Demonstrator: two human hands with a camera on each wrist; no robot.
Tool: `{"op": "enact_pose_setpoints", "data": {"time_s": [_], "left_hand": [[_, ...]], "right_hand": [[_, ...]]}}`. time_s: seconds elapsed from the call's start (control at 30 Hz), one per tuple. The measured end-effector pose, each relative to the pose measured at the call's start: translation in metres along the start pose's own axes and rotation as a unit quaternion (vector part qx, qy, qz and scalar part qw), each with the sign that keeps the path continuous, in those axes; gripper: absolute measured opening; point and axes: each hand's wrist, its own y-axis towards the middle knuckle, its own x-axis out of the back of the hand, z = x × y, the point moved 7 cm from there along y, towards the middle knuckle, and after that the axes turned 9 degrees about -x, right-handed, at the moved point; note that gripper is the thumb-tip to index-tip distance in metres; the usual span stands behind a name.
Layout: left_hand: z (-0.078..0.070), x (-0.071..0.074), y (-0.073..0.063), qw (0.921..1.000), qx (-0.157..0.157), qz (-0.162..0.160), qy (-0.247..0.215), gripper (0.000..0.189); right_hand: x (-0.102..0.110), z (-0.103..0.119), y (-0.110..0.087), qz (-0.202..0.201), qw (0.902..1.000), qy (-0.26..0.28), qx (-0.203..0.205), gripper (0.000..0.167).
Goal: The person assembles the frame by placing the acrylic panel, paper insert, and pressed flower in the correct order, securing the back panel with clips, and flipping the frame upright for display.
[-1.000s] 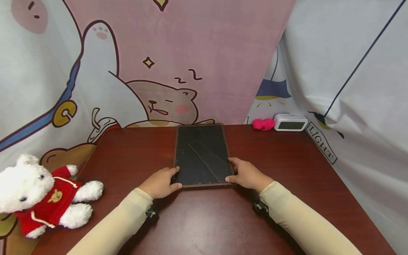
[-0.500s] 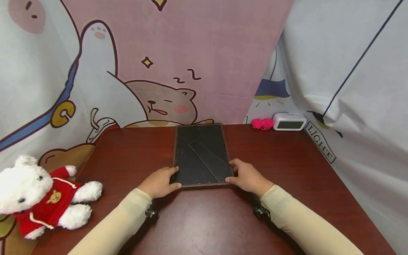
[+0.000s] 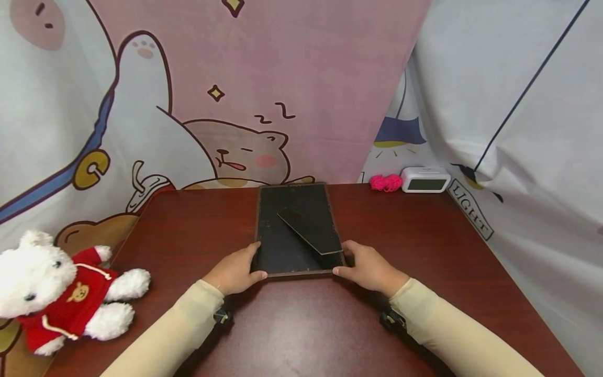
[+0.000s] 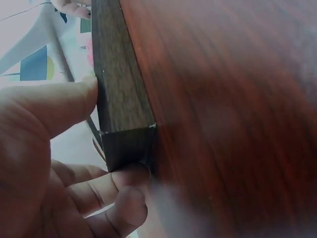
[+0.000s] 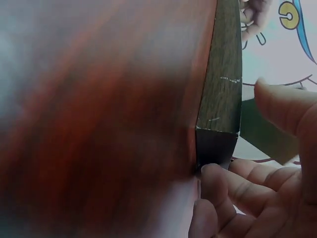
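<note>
The picture frame point(image 3: 282, 241) lay back up on the table point(image 3: 292, 324), its black stand point(image 3: 311, 230) tilted out. The left hand point(image 3: 234, 269) pinched the near left corner between thumb and fingers; the right hand point(image 3: 371, 268) curled its fingers against the near right corner. A pink bundle point(image 3: 386, 183) sat beside a white digital clock point(image 3: 426, 179).

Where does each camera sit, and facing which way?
Head: on the head, looking forward and down at the black panel and table; both sleeves, left grip and right grip show.
Left wrist: worn there, facing the panel's near left corner; left grip large, right partly beyond.
Right wrist: worn there, facing the near right corner; right grip large, left partly beyond.
Both wrist views share the panel's wood-grained edge.
</note>
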Motion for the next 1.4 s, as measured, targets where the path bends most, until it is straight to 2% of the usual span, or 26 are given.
{"op": "enact_pose_setpoints", "data": {"time_s": [0.1, 0.3, 0.47, 0.77, 1.0, 1.13, 1.27, 1.4], "left_hand": [[0.002, 0.000, 0.001, 0.9999, 0.002, 0.005, -0.012, 0.094], [0.006, 0.000, 0.002, 0.9995, 0.010, 0.018, -0.024, 0.097], [0.006, -0.001, 0.004, 0.9994, 0.006, 0.024, -0.026, 0.097], [0.007, -0.001, 0.004, 0.9995, 0.009, 0.027, -0.017, 0.096], [0.005, -0.002, 0.004, 0.9994, 0.008, 0.027, -0.021, 0.095], [0.004, -0.002, 0.004, 0.9993, 0.006, 0.026, -0.025, 0.095], [0.005, -0.002, 0.004, 0.9994, 0.009, 0.024, -0.023, 0.095], [0.005, -0.001, 0.004, 0.9996, 0.006, 0.023, -0.017, 0.094]], "right_hand": [[-0.001, 0.001, -0.003, 0.002, 0.9999, -0.006, 0.014, 0.065], [-0.002, 0.012, -0.005, -0.008, 0.9979, -0.040, 0.051, 0.051], [0.000, 0.015, -0.004, -0.008, 0.9969, -0.064, 0.046, 0.045], [0.001, 0.016, 0.001, 0.021, 0.9959, -0.079, 0.039, 0.050], [0.005, 0.015, 0.001, 0.044, 0.9972, -0.038, 0.046, 0.045], [0.008, 0.011, 0.004, 0.056, 0.9977, -0.009, 0.036, 0.041], [0.012, 0.009, 0.011, 0.048, 0.9981, 0.006, 0.038, 0.035], [0.016, 0.004, 0.021, 0.049, 0.9980, 0.039, 0.012, 0.034]]}}
